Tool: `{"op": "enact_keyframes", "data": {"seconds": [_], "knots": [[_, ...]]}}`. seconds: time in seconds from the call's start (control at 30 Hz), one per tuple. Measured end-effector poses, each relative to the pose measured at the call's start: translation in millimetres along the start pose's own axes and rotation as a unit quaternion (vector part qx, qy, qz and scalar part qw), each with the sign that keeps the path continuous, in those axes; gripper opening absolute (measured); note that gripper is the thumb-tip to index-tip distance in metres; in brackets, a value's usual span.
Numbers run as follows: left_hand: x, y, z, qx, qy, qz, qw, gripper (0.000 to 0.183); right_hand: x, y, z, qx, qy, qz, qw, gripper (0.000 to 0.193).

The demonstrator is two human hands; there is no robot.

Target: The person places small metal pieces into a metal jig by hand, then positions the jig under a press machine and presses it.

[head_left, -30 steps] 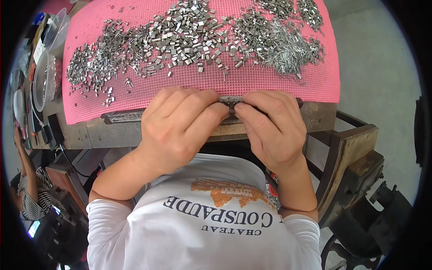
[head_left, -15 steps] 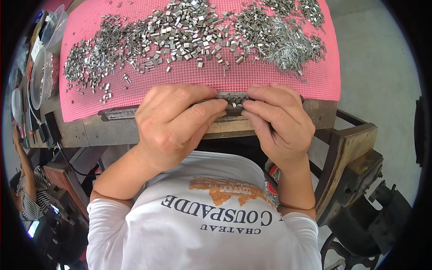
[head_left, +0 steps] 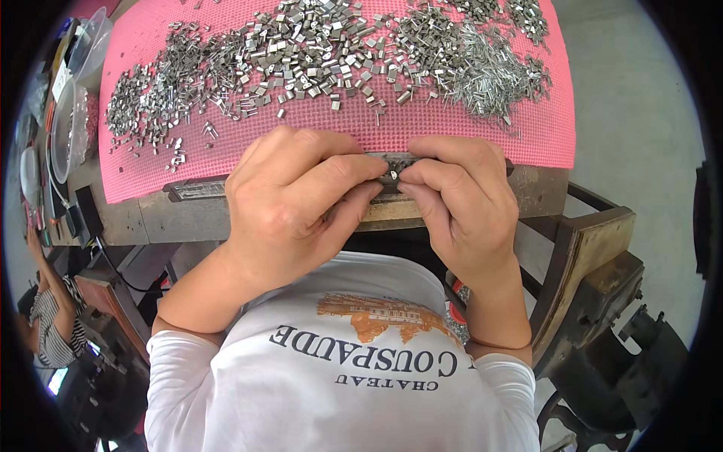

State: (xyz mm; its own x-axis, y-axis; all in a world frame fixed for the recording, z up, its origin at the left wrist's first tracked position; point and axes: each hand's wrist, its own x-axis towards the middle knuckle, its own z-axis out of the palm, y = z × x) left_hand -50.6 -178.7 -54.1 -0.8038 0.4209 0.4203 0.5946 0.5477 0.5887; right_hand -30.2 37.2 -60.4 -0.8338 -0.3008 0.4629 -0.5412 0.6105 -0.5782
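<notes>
A long dark metal bar [head_left: 199, 188] lies along the front edge of the bench, with a slot or channel in its top. Above its middle, my left hand [head_left: 282, 200] has thumb and fingers pinched together; what they hold, if anything, is hidden. Facing it, my right hand [head_left: 471, 200] pinches with thumb and index finger at a small shiny metal piece [head_left: 393, 175] that has a dark hole. This piece shows in the narrow gap between the two sets of fingertips, over the bar. Both hands cover much of the bar.
A pink mesh mat [head_left: 542, 143] covers the bench, bearing heaps of small metal caps [head_left: 309, 56] and thin pins [head_left: 489, 79]. Plastic tubs [head_left: 71, 132] stand at the left, where another person's arm [head_left: 53, 286] shows. A black machine [head_left: 617, 377] is at lower right.
My left fingertips have shifted slightly right, and my right fingertips slightly left, narrowing the gap around the small metal piece. At far left, the other person's arm has moved a little.
</notes>
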Motion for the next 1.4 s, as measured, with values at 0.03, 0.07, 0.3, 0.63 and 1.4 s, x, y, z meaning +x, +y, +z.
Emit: {"op": "enact_keyframes", "data": {"seconds": [0.03,0.07,0.3,0.63,1.4], "knots": [[-0.1,0.7,-1.1,0.004,-0.021,-0.003,1.0,0.029,0.0,-0.2,0.1,-0.002,-0.001,0.0,1.0,0.026],[-0.3,0.9,-0.3,0.004,-0.021,-0.004,1.0,0.029,0.0,-0.5,0.1,-0.005,-0.003,0.0,1.0,0.026],[5.2,1.3,7.5,0.023,-0.001,0.06,0.998,0.03,-2.3,2.3,-11.1,0.085,0.075,0.065,0.991,0.022],[6.3,9.6,17.3,0.098,-0.011,0.069,0.993,0.024,-4.1,0.6,-13.7,0.131,0.088,0.086,0.984,0.025],[7.3,10.1,5.9,-0.025,-0.029,-0.002,0.999,0.074,-0.2,0.9,-2.4,-0.041,0.014,-0.094,0.995,0.04]]}}
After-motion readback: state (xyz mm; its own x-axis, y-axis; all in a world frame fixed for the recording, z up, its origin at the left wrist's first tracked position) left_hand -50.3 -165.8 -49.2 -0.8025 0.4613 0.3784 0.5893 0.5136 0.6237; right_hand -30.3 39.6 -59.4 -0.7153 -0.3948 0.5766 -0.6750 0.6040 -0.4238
